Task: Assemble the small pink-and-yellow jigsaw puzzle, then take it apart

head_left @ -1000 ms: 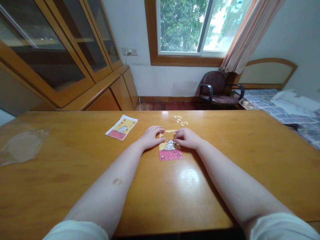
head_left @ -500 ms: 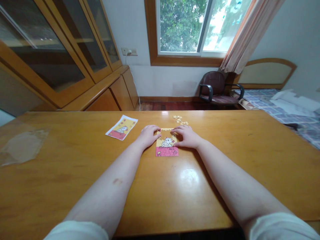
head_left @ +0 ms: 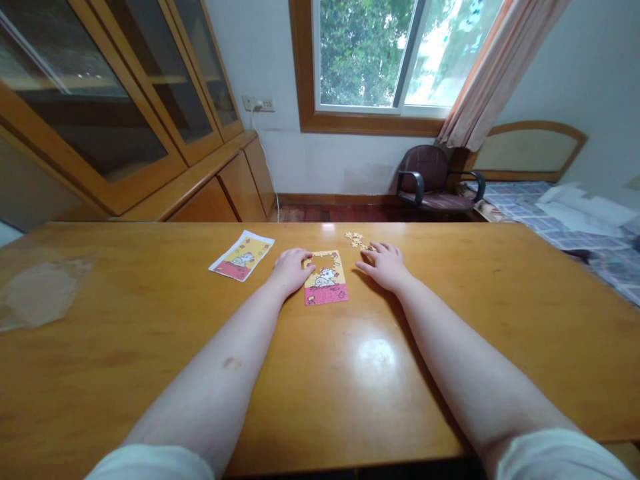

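Note:
A small jigsaw puzzle [head_left: 326, 288], yellow above and pink below with a white cartoon animal, lies on the wooden table [head_left: 150, 320]. My left hand [head_left: 291, 268] rests on the puzzle's left edge, fingers curled loosely against it. My right hand [head_left: 385, 265] lies to the right of the puzzle, apart from it, fingers stretched out flat toward a small heap of loose yellow pieces [head_left: 356, 239]. It holds nothing I can see.
A printed reference card [head_left: 242, 255] with the same picture lies left of the puzzle. A clear plastic sleeve [head_left: 43, 291] lies at the far left. Beyond the table stand a wooden glass-door cabinet [head_left: 125, 113], a dark armchair [head_left: 430, 180] and a bed [head_left: 560, 213].
The puzzle has slid away from me and slightly left. My right hand has come off the puzzle and moved right and forward toward the loose pieces. My left hand stays at the puzzle's left edge.

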A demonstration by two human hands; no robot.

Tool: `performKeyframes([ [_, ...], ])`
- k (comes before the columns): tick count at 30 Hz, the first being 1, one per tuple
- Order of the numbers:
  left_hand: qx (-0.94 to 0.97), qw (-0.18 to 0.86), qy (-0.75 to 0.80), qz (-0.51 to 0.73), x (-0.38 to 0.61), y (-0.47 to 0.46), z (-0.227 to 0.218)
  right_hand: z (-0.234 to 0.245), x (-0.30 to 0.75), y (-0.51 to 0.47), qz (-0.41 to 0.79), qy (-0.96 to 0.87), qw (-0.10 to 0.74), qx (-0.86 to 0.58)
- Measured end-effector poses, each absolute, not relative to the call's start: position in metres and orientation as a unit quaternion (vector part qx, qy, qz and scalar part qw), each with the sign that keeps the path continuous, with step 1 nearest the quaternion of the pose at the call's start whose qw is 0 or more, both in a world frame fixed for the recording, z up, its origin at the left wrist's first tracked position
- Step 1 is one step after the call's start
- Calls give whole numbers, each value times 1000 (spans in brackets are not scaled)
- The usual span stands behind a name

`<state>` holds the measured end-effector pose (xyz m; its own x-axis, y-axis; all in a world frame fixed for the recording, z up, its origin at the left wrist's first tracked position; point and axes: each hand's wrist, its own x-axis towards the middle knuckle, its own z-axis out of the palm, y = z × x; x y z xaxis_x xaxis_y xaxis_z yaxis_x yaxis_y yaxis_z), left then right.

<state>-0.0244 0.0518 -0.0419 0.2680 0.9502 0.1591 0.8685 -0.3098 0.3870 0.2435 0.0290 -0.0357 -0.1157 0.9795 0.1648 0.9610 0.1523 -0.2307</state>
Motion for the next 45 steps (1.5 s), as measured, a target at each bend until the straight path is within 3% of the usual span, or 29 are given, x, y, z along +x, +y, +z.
performKeyframes([
  [8, 776, 112, 595, 175, -25, 54, -43, -41, 257, 40, 41, -634, 180, -751],
  [14, 773, 114, 598, 176, -24, 54, -44, -47, 251, 38, 48, -685, 157, -710],
  [23, 773, 119, 595, 186, -24, 52, -43, -55, 249, 45, 62, -705, 274, -651],
  [30, 775, 119, 591, 191, -24, 54, -46, -50, 249, 59, 78, -755, 187, -623],
  [38, 773, 116, 594, 191, -25, 55, -49, -53, 262, 65, 84, -750, 242, -610],
  [45, 770, 124, 595, 194, -24, 54, -46, -51, 259, 65, 76, -758, 169, -626],
])
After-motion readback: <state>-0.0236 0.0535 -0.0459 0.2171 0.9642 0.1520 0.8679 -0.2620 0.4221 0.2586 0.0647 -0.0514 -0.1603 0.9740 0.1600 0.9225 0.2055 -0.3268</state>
